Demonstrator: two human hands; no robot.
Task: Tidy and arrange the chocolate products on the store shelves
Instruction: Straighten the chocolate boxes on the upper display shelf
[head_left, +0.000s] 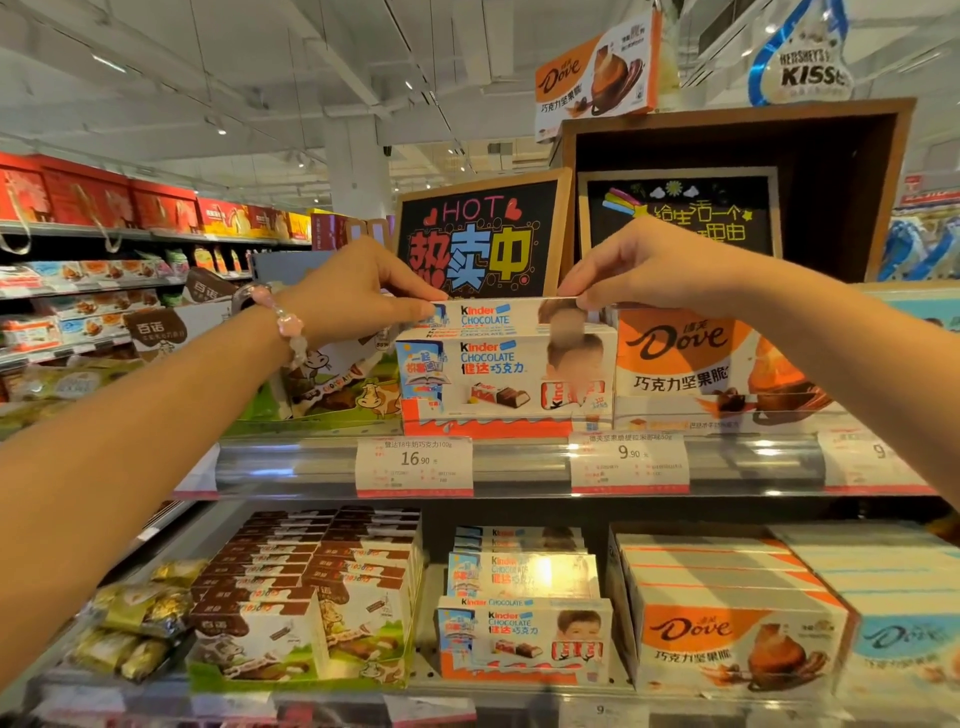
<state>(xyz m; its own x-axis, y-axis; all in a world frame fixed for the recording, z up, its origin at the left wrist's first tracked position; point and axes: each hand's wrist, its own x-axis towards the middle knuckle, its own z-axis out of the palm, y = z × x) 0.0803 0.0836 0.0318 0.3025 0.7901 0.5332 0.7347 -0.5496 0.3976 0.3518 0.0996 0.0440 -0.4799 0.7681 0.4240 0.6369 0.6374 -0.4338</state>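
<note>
On the upper shelf (519, 462) stands a white Kinder Chocolate box (498, 379) facing front, in its orange display tray. A second Kinder box (493, 314) sits just above and behind it. My left hand (353, 291) pinches that upper box at its left end, and my right hand (649, 270) pinches its right end. An orange Dove box (691, 364) stands directly to the right.
A cow-print chocolate carton (337, 384) is left of the Kinder boxes. Behind them stand two chalkboard signs (483, 234). The lower shelf holds brown-white boxes (311, 597), Kinder boxes (524, 634), Dove boxes (727, 623) and gold-wrapped chocolates (140, 618). Price tags (415, 462) hang along the rail.
</note>
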